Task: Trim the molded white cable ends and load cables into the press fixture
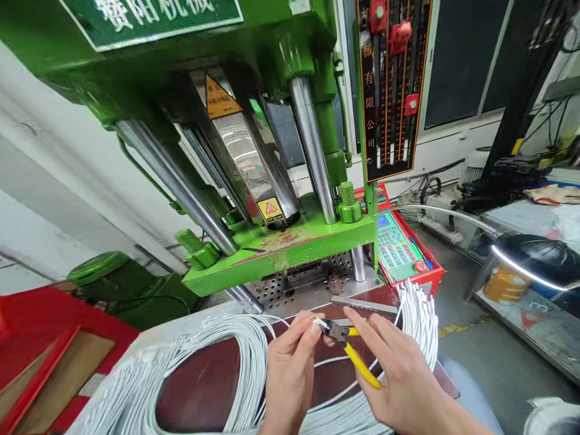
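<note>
Above the brown work surface, my left hand [292, 362] is closed, pinching the small white end of a cable [319, 322] between thumb and fingers. My right hand [401, 365] holds cutting pliers [362, 366] with yellow handles. The jaws of the pliers are at the cable end, right beside my left fingertips; whether they bite into it cannot be made out. A big coil of white cables [247, 344] lies under and left of my hands. More white cable ends [417, 320] stand bunched behind my right hand.
A green press [276, 257] with steel columns rises just beyond my hands. A metal bar [365, 304] lies in front of its perforated base. To the right are a red-framed control panel [399, 248] and a metal side table [534, 326]. A red cabinet [40, 338] stands left.
</note>
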{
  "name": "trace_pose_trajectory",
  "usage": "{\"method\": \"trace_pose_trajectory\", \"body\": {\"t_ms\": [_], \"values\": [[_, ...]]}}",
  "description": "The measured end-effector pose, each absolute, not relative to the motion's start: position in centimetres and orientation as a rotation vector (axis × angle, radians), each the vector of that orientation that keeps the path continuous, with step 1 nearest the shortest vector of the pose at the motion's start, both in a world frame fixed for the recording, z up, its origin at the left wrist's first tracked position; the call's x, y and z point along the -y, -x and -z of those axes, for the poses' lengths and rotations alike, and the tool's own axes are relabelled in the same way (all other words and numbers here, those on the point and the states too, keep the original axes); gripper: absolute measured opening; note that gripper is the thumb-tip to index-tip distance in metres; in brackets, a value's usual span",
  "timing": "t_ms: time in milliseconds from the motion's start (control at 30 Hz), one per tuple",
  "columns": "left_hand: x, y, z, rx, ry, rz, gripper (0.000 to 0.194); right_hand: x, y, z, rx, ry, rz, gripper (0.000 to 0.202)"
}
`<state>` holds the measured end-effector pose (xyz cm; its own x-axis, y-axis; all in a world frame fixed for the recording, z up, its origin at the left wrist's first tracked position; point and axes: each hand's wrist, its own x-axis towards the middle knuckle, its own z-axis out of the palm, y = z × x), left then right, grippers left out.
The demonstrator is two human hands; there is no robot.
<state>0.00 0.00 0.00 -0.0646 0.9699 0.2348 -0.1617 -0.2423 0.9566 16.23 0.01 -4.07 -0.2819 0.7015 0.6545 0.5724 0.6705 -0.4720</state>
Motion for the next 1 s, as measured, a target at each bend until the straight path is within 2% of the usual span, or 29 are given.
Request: {"method": "trace_pose_trajectory", "body": {"t_ms": [200,433,633,1000], "values": [[-0.2,0.2,-0.1,-0.987,-1.127,-1.493,0.013,0.0,-16.5,4.4,1.968,0.963,-0.208,0.06],[-0.6,0.7,0.4,-0.998,-1.083,-1.453,0.015,0.4,-17.0,2.8,2.03,0.942,-0.801,0.044],[-0.3,0.4,0.8,-0.99,-1.201,-1.449,0.014,0.5,-16.3,4.2,1.983,1.065,-0.581,0.075],[0.1,0.8,1.4,-1.179,-1.394,-1.492,0.022,0.7,-15.9,5.3,1.978,1.068,-0.5,0.082]]}}
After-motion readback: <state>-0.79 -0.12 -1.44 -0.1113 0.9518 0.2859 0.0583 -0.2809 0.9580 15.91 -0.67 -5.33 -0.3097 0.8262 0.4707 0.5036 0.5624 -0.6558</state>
